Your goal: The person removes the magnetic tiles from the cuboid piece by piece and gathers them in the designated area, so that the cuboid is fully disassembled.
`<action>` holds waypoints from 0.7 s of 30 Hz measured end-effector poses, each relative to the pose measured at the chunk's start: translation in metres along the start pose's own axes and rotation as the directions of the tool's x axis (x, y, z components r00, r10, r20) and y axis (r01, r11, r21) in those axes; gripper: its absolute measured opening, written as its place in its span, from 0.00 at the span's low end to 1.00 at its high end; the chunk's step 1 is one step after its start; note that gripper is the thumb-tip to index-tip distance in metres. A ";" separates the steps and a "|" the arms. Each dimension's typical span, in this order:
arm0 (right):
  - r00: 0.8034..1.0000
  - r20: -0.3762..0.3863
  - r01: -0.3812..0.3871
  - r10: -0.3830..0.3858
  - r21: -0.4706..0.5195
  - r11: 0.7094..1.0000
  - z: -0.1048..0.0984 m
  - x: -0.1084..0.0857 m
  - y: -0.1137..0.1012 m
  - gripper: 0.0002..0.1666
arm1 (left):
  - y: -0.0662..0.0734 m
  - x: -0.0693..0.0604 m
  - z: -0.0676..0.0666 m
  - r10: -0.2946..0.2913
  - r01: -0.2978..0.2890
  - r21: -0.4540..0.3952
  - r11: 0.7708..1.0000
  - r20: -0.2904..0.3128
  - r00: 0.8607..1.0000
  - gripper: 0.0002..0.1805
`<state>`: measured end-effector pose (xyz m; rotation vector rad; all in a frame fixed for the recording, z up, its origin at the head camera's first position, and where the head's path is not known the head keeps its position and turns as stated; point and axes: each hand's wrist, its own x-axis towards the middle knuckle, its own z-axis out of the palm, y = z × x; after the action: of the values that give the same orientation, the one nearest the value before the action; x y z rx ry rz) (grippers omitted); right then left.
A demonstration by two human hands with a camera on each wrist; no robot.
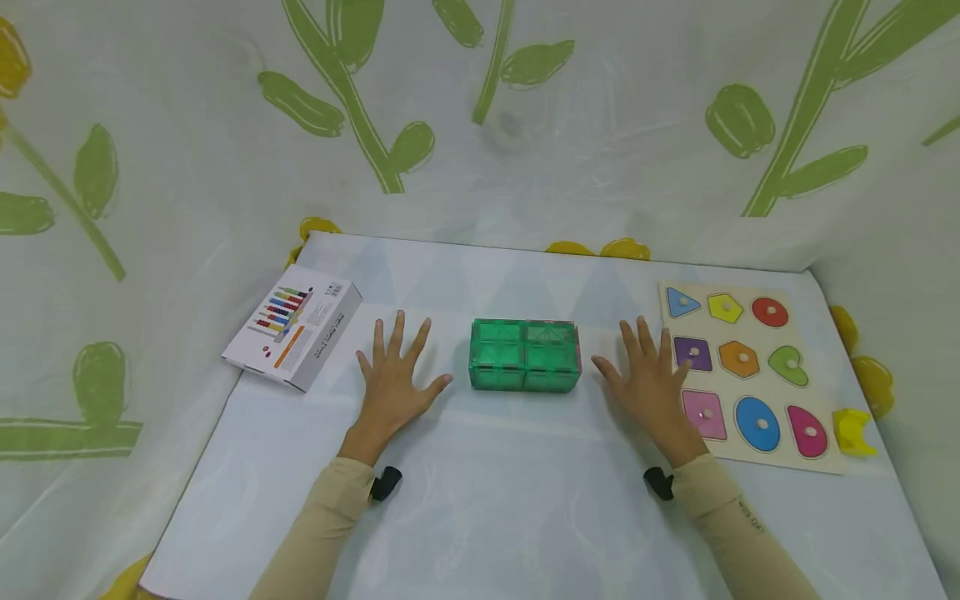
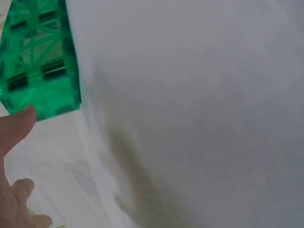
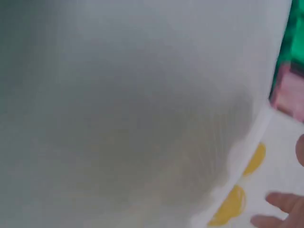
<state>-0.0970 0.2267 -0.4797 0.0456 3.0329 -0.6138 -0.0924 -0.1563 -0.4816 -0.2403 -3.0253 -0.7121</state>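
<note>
A block of translucent green square tiles (image 1: 525,356), two panels wide, sits in the middle of the white table. To its left my left hand (image 1: 393,392) is spread with straight fingers, apart from the block. On the other side my right hand (image 1: 651,392) is likewise spread, its fingers near the edge of a shape puzzle board. Both hands hold nothing. In the left wrist view the green block (image 2: 40,61) shows at upper left, above the thumb (image 2: 19,126). A pinkish end of the block (image 3: 290,92) appears at the right edge of the right wrist view.
A white box with a printed bead picture (image 1: 292,325) lies at the table's left. The wooden puzzle board (image 1: 813,379) with several coloured knobbed shapes lies at right, partly under my right hand. A small yellow piece (image 1: 852,432) is beside it. Leaf-patterned cloth (image 1: 600,167) surrounds the table.
</note>
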 end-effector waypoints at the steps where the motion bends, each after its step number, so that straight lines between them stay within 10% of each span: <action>1: 1.000 0.008 0.020 -0.020 0.031 0.999 -0.003 0.003 0.002 0.47 | 0.002 0.001 -0.001 0.008 -0.007 -0.033 0.999 0.022 1.000 0.53; 4: 0.995 0.060 0.071 -0.081 0.148 0.986 -0.018 0.010 -0.001 0.41 | 0.008 0.006 -0.004 0.031 -0.010 -0.183 0.983 0.113 0.993 0.60; 10: 0.948 0.201 0.167 -0.248 0.349 0.922 -0.041 0.021 -0.026 0.40 | 0.032 0.023 -0.005 0.137 0.029 -0.528 0.849 0.273 0.952 0.63; 15: 0.900 0.264 0.237 -0.347 0.373 0.897 -0.038 0.025 -0.046 0.52 | 0.044 0.036 0.003 0.175 0.043 -0.578 0.815 0.315 0.933 0.58; 21: 0.900 0.267 0.258 -0.345 0.312 0.915 -0.031 0.023 -0.058 0.55 | 0.040 0.041 0.006 0.172 0.081 -0.607 0.790 0.347 0.922 0.58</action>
<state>-0.1233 0.1860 -0.4295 -0.4813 2.6401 -0.9507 -0.1264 -0.1129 -0.4669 -0.5194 -2.9803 -1.8394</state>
